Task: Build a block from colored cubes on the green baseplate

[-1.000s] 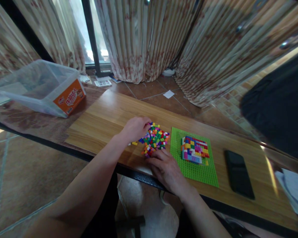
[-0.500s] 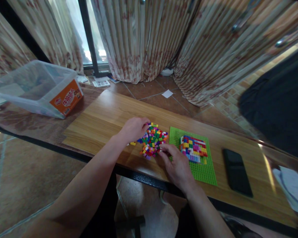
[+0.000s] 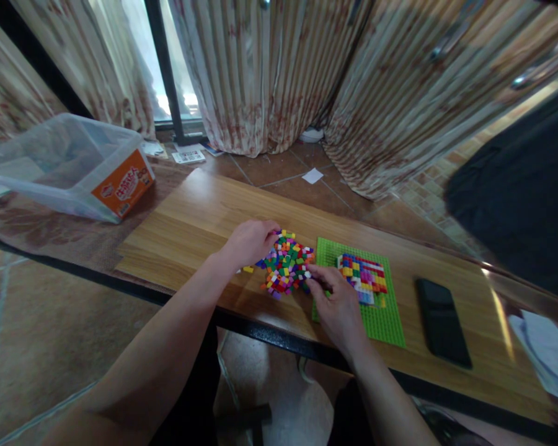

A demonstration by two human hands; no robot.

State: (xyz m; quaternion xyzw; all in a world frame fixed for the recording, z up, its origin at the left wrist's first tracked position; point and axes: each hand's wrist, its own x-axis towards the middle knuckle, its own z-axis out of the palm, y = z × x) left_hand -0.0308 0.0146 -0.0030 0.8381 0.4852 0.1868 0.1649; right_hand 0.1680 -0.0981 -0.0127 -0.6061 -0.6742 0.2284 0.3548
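1. Loose bricks (image 3: 286, 263) in many colours lie in a flat heap on the wooden tabletop (image 3: 204, 210), between the two hands and just left of the green baseplate (image 3: 384, 328).
2. Left hand (image 3: 251, 240) rests at the far left edge of the heap, its fingers curled and its fingertips at the bricks; whether it grips one, I cannot tell.
3. Right hand (image 3: 339, 303) is at the heap's right edge, thumb and forefinger drawn narrow around a small white brick (image 3: 307, 274); it covers part of the baseplate's near left side.
4. On the baseplate stands a multicoloured brick build (image 3: 363, 277), just to the far right of the right hand.
5. A yellow brick (image 3: 248, 269) lies apart from the heap, to its left, near the left wrist.
6. Right of the baseplate, a dark phone (image 3: 443, 322) lies flat on the tabletop.
7. Far left, beyond the tabletop's edge, sits a clear plastic box (image 3: 77, 201) with an orange label (image 3: 124, 184).
8. Patterned curtains (image 3: 232, 74) hang along the far side.
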